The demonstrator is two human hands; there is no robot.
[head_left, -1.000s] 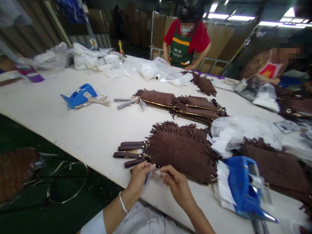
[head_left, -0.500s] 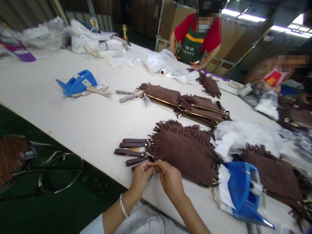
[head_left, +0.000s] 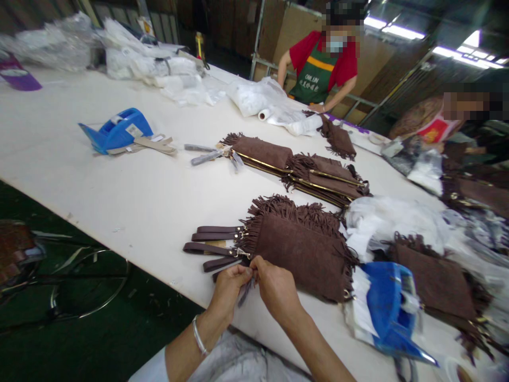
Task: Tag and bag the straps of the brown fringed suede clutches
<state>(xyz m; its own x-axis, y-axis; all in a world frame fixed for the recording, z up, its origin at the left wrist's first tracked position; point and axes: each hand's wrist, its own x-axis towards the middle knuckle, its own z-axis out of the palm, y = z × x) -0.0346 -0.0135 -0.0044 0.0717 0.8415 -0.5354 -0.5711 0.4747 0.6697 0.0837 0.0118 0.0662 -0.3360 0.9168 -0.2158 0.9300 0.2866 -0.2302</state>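
Note:
My left hand (head_left: 229, 291) and my right hand (head_left: 277, 289) meet fingertip to fingertip at the table's near side, both pinched closed. What they pinch is too small and hidden to name; a greyish wrapped strip (head_left: 245, 293) hangs just below, between them. Right beyond my fingers lies a stack of brown suede fringed clutch bags (head_left: 298, 254), the top one flat with its fringe on the far side. Several dark leather wrist straps (head_left: 210, 248) with gold clasps stick out from the stack's left end.
A blue tape dispenser (head_left: 392, 310) stands at my right, beside more brown bags (head_left: 435, 278) and clear plastic (head_left: 397, 220). Farther off lie another bag row (head_left: 262, 153) and a second blue dispenser (head_left: 119, 132). Two people are across the table; a stool (head_left: 89, 286) is at left.
My view has shifted slightly, so the table things sit a little farther left. Both hands remain pinched together, and more of the greyish strip shows beneath them.

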